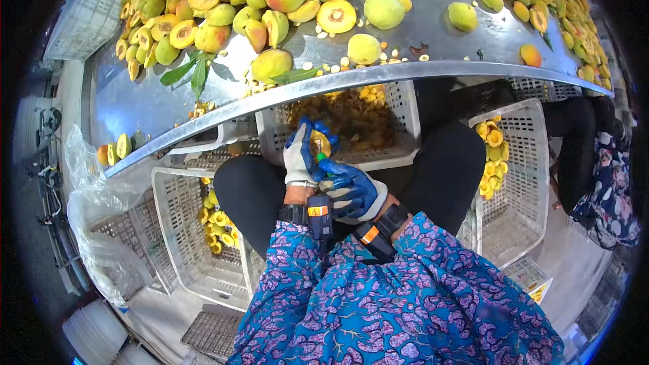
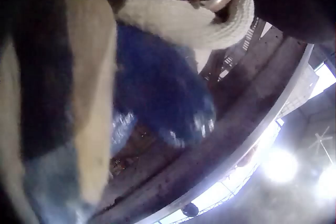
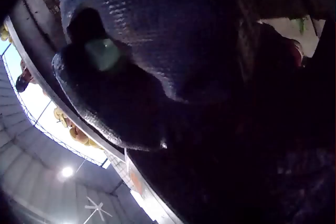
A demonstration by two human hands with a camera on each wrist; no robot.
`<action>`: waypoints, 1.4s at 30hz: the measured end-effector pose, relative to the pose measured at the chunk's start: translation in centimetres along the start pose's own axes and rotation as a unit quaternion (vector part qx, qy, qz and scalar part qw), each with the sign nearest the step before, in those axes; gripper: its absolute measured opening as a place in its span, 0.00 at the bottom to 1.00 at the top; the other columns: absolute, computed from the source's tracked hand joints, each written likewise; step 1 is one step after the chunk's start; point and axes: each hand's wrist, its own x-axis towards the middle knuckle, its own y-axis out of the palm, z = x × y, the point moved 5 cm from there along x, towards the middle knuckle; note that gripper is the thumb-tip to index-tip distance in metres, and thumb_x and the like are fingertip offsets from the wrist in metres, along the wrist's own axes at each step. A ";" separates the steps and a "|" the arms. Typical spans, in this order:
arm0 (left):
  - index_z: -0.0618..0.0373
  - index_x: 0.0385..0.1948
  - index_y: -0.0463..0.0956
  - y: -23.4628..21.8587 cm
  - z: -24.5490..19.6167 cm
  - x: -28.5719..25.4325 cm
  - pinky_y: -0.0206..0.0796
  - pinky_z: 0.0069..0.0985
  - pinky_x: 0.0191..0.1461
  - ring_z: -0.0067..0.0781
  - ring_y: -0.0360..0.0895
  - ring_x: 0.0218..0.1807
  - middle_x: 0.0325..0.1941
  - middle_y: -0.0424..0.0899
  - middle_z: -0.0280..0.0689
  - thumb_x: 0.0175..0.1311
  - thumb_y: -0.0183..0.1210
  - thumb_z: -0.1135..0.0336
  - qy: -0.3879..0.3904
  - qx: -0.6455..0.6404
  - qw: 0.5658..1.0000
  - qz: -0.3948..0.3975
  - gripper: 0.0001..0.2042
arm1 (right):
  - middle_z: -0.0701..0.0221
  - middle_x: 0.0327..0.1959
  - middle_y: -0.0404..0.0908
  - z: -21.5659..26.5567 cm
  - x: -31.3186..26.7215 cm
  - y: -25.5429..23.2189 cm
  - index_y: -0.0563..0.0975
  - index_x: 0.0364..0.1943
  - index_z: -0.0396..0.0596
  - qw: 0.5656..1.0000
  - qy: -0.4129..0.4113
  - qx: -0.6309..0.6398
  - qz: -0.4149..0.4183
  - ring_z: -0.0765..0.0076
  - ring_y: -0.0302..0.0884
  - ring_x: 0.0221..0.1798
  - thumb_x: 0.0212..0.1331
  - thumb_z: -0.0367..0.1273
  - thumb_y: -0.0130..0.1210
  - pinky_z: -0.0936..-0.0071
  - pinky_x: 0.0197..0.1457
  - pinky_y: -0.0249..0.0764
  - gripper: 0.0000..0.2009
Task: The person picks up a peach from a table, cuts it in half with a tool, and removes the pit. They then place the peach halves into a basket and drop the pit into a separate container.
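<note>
Both gloved hands, left hand (image 1: 302, 155) and right hand (image 1: 351, 190), meet with fingers curled.

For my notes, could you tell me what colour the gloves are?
Blue with white cuffs, on both gloves, clearest in the head view.

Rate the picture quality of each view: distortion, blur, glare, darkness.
Head view: strong fisheye with black corners, the metal table bowed, but the left hand and peach half evenly lit. Left wrist view: glove blurred, lamp glare lower right. Right wrist view: mostly dark, right hand underexposed against bright ceiling.
</note>
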 end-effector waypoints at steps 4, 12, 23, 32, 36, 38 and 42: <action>0.54 0.34 0.73 -3.4 1.6 2.8 0.70 0.34 0.34 0.38 0.75 0.30 0.29 0.77 0.38 0.64 0.49 0.51 -0.092 -0.145 0.985 0.021 0.15 | 0.75 0.18 0.67 0.5 -1.5 1.9 0.70 0.34 0.47 0.993 -0.013 -0.120 0.007 0.79 0.59 0.14 0.64 0.41 0.43 0.85 0.16 0.55 0.12; 0.52 0.38 0.74 2.7 -2.4 -1.7 0.66 0.41 0.50 0.41 0.74 0.44 0.39 0.78 0.36 0.61 0.45 0.44 -0.033 -0.146 0.986 0.079 0.21 | 0.52 0.33 0.78 7.0 -3.4 3.6 0.74 0.35 0.39 0.390 -0.285 -0.791 -0.375 0.45 0.75 0.40 0.53 0.41 0.54 0.57 0.42 0.71 0.17; 0.58 0.41 0.74 0.3 -21.2 -17.2 0.68 0.37 0.47 0.36 0.75 0.40 0.37 0.78 0.36 0.64 0.51 0.56 0.316 0.062 0.945 -0.047 0.14 | 0.47 0.37 0.77 6.5 -3.1 1.5 0.76 0.38 0.40 0.377 -0.113 -0.820 -0.415 0.43 0.75 0.44 0.52 0.43 0.52 0.56 0.48 0.70 0.19; 0.60 0.40 0.77 8.0 -21.7 -9.6 0.69 0.29 0.44 0.37 0.79 0.39 0.35 0.81 0.44 0.50 0.62 0.65 0.417 0.681 0.578 -0.167 0.15 | 0.48 0.36 0.77 6.1 -3.7 1.8 0.76 0.36 0.42 0.400 -0.127 -0.810 -0.410 0.41 0.74 0.43 0.51 0.42 0.53 0.55 0.46 0.71 0.17; 0.57 0.41 0.73 15.5 -18.9 -3.5 0.67 0.35 0.46 0.45 0.76 0.43 0.39 0.79 0.45 0.46 0.65 0.53 0.333 0.836 0.416 -0.130 0.23 | 0.48 0.39 0.77 6.3 -3.4 1.2 0.75 0.39 0.40 0.393 -0.099 -0.815 -0.415 0.42 0.74 0.45 0.52 0.40 0.53 0.55 0.48 0.70 0.17; 0.60 0.41 0.72 15.1 -18.6 -1.1 0.66 0.36 0.46 0.47 0.75 0.44 0.39 0.78 0.48 0.45 0.66 0.52 0.329 0.859 0.379 -0.102 0.25 | 0.47 0.43 0.76 6.4 -3.1 1.4 0.73 0.44 0.39 0.413 -0.058 -0.810 -0.411 0.43 0.73 0.48 0.52 0.39 0.54 0.57 0.50 0.70 0.19; 0.62 0.41 0.71 15.1 -18.6 -0.8 0.66 0.36 0.47 0.49 0.74 0.44 0.39 0.77 0.50 0.42 0.66 0.51 0.286 0.881 0.368 -0.082 0.28 | 0.48 0.38 0.77 6.5 -2.7 0.7 0.76 0.37 0.40 0.388 -0.098 -0.819 -0.411 0.44 0.74 0.45 0.51 0.40 0.54 0.56 0.47 0.70 0.17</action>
